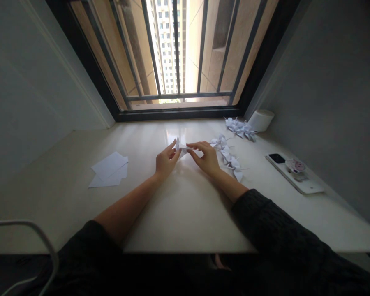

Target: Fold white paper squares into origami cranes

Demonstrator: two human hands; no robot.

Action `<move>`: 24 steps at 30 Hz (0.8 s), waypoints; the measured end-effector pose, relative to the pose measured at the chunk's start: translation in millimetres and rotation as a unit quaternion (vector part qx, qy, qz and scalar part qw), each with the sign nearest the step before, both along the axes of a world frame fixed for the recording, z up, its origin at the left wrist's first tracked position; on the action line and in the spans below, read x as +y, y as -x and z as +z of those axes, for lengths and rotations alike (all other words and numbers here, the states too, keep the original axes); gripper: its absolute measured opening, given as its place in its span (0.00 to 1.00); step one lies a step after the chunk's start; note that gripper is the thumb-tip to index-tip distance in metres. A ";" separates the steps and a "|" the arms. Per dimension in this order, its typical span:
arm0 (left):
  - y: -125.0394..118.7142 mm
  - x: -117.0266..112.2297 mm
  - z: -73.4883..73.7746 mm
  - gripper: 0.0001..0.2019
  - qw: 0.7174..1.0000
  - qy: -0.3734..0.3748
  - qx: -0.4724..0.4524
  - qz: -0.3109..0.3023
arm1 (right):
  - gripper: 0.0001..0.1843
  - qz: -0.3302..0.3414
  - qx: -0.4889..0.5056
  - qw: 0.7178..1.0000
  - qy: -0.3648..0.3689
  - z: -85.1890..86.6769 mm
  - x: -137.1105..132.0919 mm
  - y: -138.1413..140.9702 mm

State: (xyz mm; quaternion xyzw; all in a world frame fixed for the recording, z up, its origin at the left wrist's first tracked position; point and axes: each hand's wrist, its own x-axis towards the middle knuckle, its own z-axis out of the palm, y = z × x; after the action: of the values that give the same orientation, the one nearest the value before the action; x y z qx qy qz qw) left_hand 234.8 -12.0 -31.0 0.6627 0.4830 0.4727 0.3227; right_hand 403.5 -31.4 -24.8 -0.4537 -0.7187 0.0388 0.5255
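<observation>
Between my two hands, above the white sill top, is a folded white paper crane [181, 146]. My left hand [166, 159] pinches its left side with thumb and fingers. From the other side, my right hand [205, 156] grips a thin pointed end of the paper between thumb and index finger. Just beyond my right hand lies a row of finished-looking paper cranes [226, 152]. Left of my left hand rest several loose white paper sheets [109, 169], partly overlapping. The crane's finer folds are too small to make out.
A second cluster of paper cranes [241, 128] lies at the back right against a white roll [261, 120]. A white phone [296, 174] with a round grip lies at the right. A barred window [177, 100] closes off the back; a pale cable [46, 238] loops at lower left.
</observation>
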 end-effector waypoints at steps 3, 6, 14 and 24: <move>-1.8 -0.7 -1.4 0.25 0.999 -0.025 0.042 -0.006 | 0.13 -0.001 -0.037 0.999 -0.008 -1.4 0.0 0.0; -2.8 -2.7 -0.1 0.25 0.996 -0.036 0.078 -0.027 | 0.12 0.003 -0.062 0.998 -0.017 -3.2 0.1 -0.4; -1.6 -4.3 1.2 0.25 0.994 -0.045 0.098 -0.035 | 0.12 0.000 -0.117 0.992 -0.035 -4.5 0.4 -3.2; -2.1 -5.4 0.7 0.24 0.993 -0.042 0.095 -0.051 | 0.12 -0.035 -0.184 0.981 -0.052 -1.7 -3.7 -2.7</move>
State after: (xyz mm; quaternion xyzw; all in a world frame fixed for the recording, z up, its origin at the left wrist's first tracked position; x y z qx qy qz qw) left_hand 236.9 -17.4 -30.3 0.7418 0.4564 0.4101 0.2707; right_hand 406.2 -35.1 -26.4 -0.4498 -0.7878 -0.1012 0.4085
